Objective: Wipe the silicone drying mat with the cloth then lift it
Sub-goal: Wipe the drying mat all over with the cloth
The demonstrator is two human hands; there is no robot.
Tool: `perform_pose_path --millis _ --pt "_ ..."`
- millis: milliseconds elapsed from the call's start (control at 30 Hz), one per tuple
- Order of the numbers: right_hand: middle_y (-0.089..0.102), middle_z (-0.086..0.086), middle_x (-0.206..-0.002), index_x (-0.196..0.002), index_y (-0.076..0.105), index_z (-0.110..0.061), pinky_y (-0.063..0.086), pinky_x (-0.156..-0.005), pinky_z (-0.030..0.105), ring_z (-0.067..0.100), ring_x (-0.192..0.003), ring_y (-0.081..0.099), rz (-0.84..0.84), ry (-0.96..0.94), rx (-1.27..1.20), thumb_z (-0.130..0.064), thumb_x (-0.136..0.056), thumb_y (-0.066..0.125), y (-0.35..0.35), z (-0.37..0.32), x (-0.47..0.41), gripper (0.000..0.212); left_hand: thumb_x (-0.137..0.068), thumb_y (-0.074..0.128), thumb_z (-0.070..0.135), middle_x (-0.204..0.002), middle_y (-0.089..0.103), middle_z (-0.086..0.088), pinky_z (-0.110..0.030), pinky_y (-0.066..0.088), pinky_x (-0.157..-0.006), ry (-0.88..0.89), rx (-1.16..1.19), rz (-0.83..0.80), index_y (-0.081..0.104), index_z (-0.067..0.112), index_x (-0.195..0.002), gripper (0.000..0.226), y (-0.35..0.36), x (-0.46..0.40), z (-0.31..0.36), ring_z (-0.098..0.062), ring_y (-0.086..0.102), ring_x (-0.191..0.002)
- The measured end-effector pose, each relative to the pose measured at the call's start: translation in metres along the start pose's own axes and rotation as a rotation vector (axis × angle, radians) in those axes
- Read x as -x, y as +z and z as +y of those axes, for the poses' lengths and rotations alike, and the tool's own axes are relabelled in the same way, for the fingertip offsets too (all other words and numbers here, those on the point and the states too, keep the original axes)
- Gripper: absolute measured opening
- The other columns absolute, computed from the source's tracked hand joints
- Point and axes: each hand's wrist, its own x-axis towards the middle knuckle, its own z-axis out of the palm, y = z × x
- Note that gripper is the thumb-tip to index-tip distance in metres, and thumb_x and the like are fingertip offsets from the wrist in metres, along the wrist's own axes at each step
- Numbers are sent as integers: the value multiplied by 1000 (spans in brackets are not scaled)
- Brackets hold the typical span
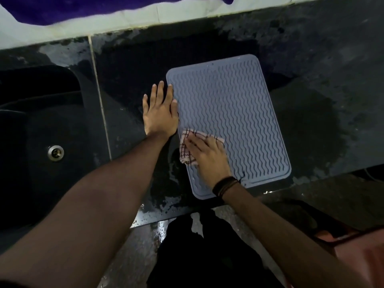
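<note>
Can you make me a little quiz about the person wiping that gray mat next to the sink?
1. Which hand presses the checked cloth onto the mat? A left, B right.
2. True or false: the left hand lies flat at the mat's edge.
3. Fill in: the mat's ridges look ____.
Key: 1 B, the right hand. 2 True. 3 Wavy.

Blk cord bracelets (pixel 225 185), R wrist.
</note>
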Motion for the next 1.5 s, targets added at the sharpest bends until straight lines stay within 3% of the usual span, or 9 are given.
perform_pose_path --millis 267,400,500,633,800,933,1133,1333,1500 --pt "50 -4 -142 -135 53 -22 44 -91 43 25 -112 49 -111 -7 5 -3 -75 51 0 -8 86 63 -111 20 38 -172 10 -2 -48 -2 -128 3 13 -1 17 23 -164 56 -2 0 0 -22 1 -159" --pt "53 -5 -138 -134 54 -23 43 -80 37 24 -103 52 3 73 -42 -11 -72 59 -16 -9 63 63 -110 21 40 -172 11 -5 -50 -2 -128 16 18 -8 17 22 -164 57 -3 1 -1 -23 1 -159" --pt "42 -3 -149 -142 44 -23 41 -88 42 27 -114 46 15 117 -13 -14 -74 67 -21 -12 18 72 -109 19 46 -173 8 -6 -50 -3 -128 31 5 -28 14 21 -165 62 -2 1 -3 -24 -1 -159" --pt "29 -2 -157 -149 33 -24 35 -100 46 31 -127 36 -71 110 95 -10 -86 55 -3 -21 0 68 -107 21 47 -173 7 -6 -50 -3 -128 24 -16 -22 14 21 -165 63 1 0 -2 -24 0 -159" --pt "37 -4 -152 -144 42 -25 39 -99 47 29 -119 42 -65 124 64 -12 -76 66 12 -26 66 73 -107 21 47 -172 10 -6 -50 -3 -127 18 1 -5 17 21 -164 63 1 -1 -2 -24 2 -159" --pt "38 -5 -151 -144 42 -25 40 -97 43 26 -113 43 -114 132 56 -2 -78 49 10 -31 105 70 -107 21 46 -172 10 -7 -51 -2 -128 25 14 -2 17 20 -164 63 0 -1 -1 -24 2 -159" --pt "57 -5 -134 -131 57 -21 44 -74 36 25 -95 54 53 127 -16 -8 -73 47 -17 -24 98 60 -107 21 46 -172 12 -8 -52 0 -128 31 3 15 17 20 -164 63 3 0 -4 -26 4 -159" --pt "35 0 -154 -146 39 -21 37 -96 46 32 -124 39 -53 144 79 -12 -84 49 -17 -23 0 63 -107 21 46 -172 11 -7 -51 0 -128 28 -32 13 17 21 -164 63 1 1 -1 -25 4 -159" --pt "41 1 -150 -141 47 -20 36 -100 50 33 -125 35 -52 107 63 -14 -79 58 8 -23 44 63 -107 20 48 -172 10 -6 -50 -2 -128 12 -30 5 16 23 -165 63 1 0 -1 -24 3 -159"
